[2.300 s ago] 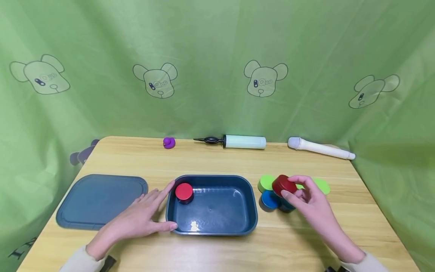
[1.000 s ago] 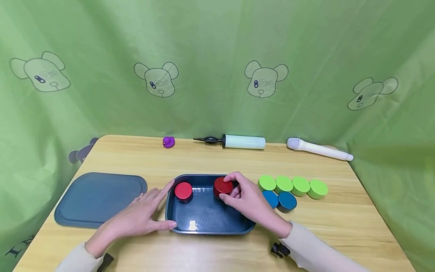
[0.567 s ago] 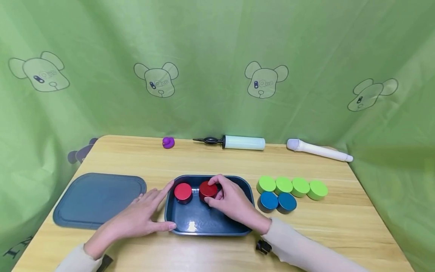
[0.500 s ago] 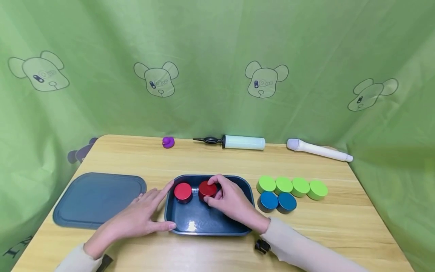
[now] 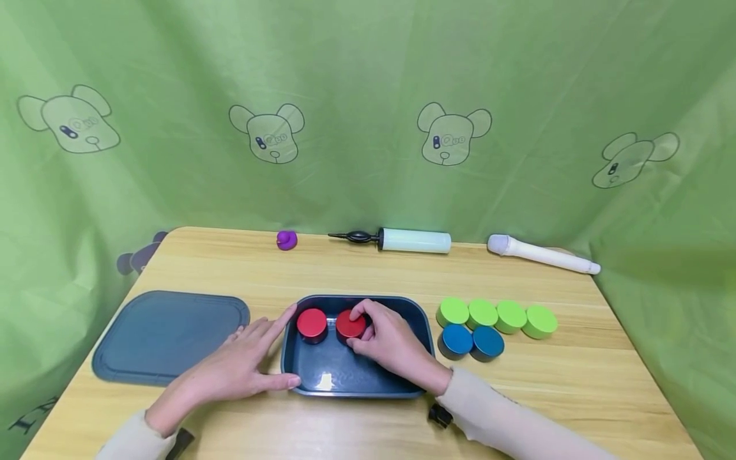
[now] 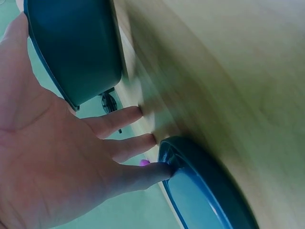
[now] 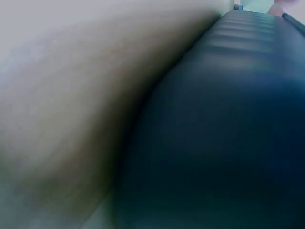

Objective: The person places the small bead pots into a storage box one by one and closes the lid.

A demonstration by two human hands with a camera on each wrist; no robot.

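A dark blue box [image 5: 368,393] stands on the table. In it, at the back left, sits one red round block [image 5: 312,323]. My right hand [image 5: 397,342] reaches over the box and pinches a second red round block [image 5: 348,324] between thumb and fingers, just right of the first; a small gap shows between them. My left hand [image 5: 244,367] touches the box's left end, its fingers spread and straight and its thumb near the front corner. The left wrist view shows that palm [image 6: 57,152] beside the box. Only the box's outer wall [image 7: 228,143] fills most of the right wrist view.
Right of the box are several green round blocks [image 5: 482,313] in a row, with two blue ones [image 5: 456,340] in front. A dark blue lid [image 5: 172,335] lies at the left. Along the back are a purple duck [image 5: 286,240], a hand pump [image 5: 415,241] and a white microphone [image 5: 546,254].
My right hand has carried the second red block leftward from above the blue and green blocks into the box, beside the first red block. My left hand has stayed at the box's left end.
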